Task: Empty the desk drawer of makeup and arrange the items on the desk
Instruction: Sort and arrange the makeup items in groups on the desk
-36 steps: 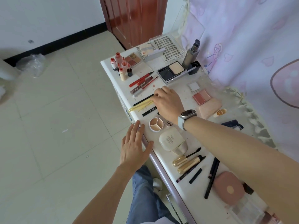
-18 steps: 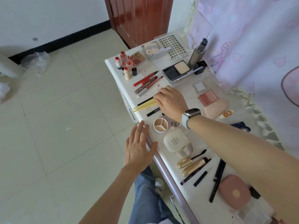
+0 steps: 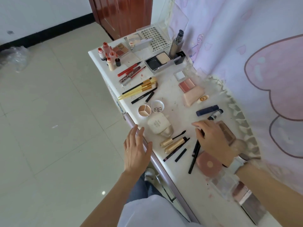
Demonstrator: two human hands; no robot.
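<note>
Makeup covers my bench (image 3: pixel 167 95); left hand (image 3: pixel 136 149) rests flat at its edge, right hand (image 3: pixel 211 138) hovers relaxed over black pencils (image 3: pixel 195 153).

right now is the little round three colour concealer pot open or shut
Open: the round pot shows its three cream wedges, and its white lid lies beside it on the desk.

My desk (image 3: pixel 168 95) is white; the brushes (image 3: pixel 139 89) yellow, the compact (image 3: pixel 209 164) pink, the mascara tubes (image 3: pixel 173 143) gold, the curtain (image 3: pixel 246 46) lilac with cartoon prints.
</note>
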